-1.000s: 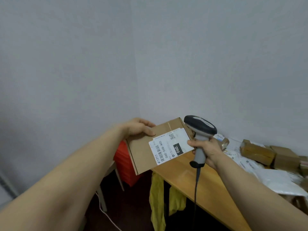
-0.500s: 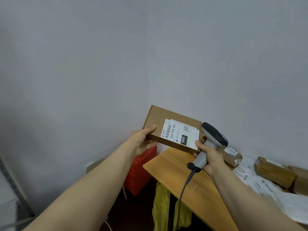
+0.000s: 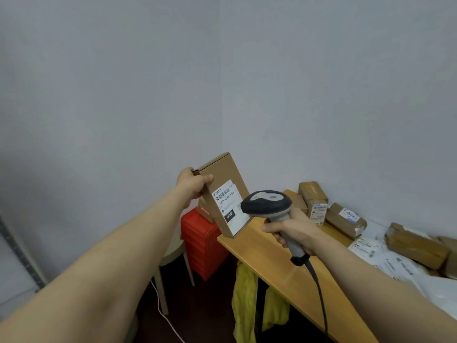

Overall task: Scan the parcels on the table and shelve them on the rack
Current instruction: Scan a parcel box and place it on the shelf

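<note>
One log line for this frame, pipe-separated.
phase: scan | left hand: holds cardboard box, label facing scanner | right hand: grips scanner | table: more parcels waiting

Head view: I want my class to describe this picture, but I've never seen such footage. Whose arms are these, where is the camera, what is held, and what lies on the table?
There is no machine here. The picture comes from a camera worn on a person's head, looking forward and down, so the two bare arms are the wearer's own. The left hand grips a cardboard box by its edge, held upright at the table's end, with its white label facing the camera. The right hand holds a corded scanner close to that label. On the wooden table lie more parcels: brown boxes and pale bags with labels. A red crate stands beside the table, and yellow cloth hangs under it.
</note>
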{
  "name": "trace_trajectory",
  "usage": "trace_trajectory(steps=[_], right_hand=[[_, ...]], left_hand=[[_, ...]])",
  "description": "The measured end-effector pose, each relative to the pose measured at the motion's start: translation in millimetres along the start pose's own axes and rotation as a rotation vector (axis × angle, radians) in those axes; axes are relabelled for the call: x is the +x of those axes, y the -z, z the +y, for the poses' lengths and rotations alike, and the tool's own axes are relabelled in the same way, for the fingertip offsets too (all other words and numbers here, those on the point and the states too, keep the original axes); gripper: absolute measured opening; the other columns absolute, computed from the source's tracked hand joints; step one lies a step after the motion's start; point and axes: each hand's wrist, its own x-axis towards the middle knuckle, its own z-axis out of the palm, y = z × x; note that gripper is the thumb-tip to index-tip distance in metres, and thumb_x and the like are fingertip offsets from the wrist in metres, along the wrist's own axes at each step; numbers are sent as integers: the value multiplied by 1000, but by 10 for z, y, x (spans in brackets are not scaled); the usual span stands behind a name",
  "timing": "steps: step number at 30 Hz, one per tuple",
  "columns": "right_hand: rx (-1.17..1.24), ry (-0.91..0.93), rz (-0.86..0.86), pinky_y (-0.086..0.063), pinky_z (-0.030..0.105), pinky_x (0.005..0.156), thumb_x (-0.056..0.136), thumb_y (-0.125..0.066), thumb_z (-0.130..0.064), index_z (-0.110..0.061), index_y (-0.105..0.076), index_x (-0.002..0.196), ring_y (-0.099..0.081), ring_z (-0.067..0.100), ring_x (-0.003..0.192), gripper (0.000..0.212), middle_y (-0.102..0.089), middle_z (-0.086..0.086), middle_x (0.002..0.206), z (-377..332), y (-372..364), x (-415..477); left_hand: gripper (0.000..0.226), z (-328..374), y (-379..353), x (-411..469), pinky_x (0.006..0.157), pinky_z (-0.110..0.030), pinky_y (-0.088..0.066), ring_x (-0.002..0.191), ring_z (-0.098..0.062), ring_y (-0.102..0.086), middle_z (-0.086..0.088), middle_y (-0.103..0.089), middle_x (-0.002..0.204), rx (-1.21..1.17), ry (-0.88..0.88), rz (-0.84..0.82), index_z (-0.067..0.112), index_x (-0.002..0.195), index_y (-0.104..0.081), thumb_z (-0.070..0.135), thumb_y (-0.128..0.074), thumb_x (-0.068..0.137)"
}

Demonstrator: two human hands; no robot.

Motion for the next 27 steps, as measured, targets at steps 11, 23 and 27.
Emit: trace_trajectory(steps=[11,23,27], right_hand=[[-28,27,-19,-42,24,43,78,-74,-2,-7,-58,70,-44,13,38,18,-52,4,48,-100,-57,67],[-26,34,-23,-41,24,43,80,-71,1,-7,-57,70,-42,13,37,19,-50,5,47,-137,-93,72],[-28,20,-23,-41,24,44,79,-72,0,-6,-57,71,-43,13,37,18,-51,3,46,-143,-111,82]], left_hand=[[30,-89,137,195,61,-30,-49,85,-24,-60,-10,-62,101,33,-8,72,8,107,-51,10,-70,85],[35,-158,185,263,53,-27,-45,73,-16,-59,-11,-63,101,35,12,75,4,114,-52,9,-70,85],[36,-164,211,284,55,-28,-45,80,-21,-61,-13,-64,107,37,7,76,4,115,-53,11,-71,85]])
